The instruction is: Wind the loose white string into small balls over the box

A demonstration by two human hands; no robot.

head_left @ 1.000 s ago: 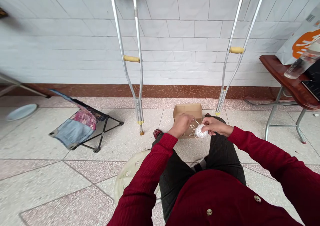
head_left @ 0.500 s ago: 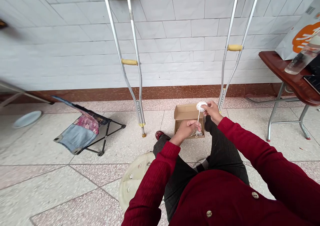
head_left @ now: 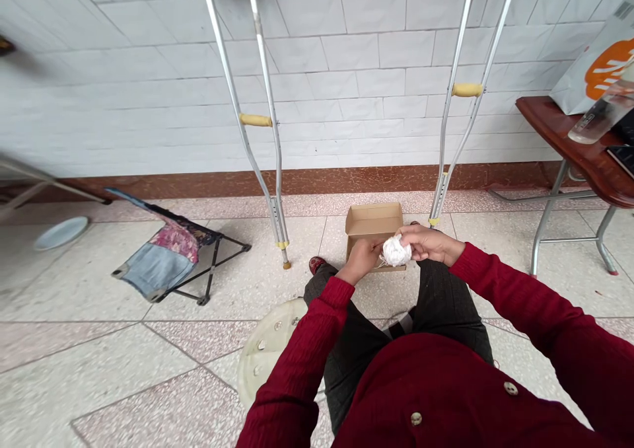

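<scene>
A white ball of string [head_left: 396, 250] sits between my two hands, just above my knees. My right hand [head_left: 426, 242] grips the ball from the right, fingers curled over its top. My left hand [head_left: 364, 256] is closed at the ball's left side, pinching the loose strand that runs off it. Right behind the hands an open cardboard box [head_left: 372, 221] lies on the tiled floor; its inside is mostly hidden by my hands.
Two aluminium crutches [head_left: 260, 119] [head_left: 458, 98] lean on the white tiled wall. A folding stool [head_left: 171, 252] lies to the left, with a plate [head_left: 62, 232] beyond it. At the right stands a brown table [head_left: 569, 144] with a bottle and a bag. A round stool seat [head_left: 270, 352] shows under my left arm.
My right hand, raised with the ball half a second ago, has come back down to meet my left hand. The strand between them has shortened.
</scene>
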